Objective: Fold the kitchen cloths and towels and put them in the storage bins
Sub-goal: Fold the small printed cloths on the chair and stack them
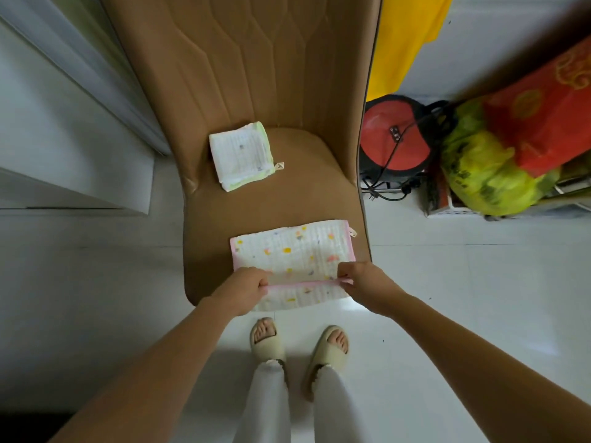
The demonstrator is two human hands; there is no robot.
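Crinkled cotton-like cloth (289, 251), matt suede-like chair (256, 193) (stitched back), glossy tiled floor (447, 282)

You're in a home, in a lived-in corner.
Ahead of your hands stands a padded chair (243, 91) on white floor tiles (447, 282); off to their right sit stuffed bags (486, 174) and a red appliance (396, 135).

A cloth (292, 251) lies on the front of the chair seat (307, 187), its near edge pinched between the left hand (246, 287) and the right hand (359, 282); a folded cloth (241, 156) sits beyond the left hand, near the chair back (243, 59); bags (492, 167) stand on the floor (447, 282), beyond and right of the right hand; two feet (297, 343) stand below both hands.
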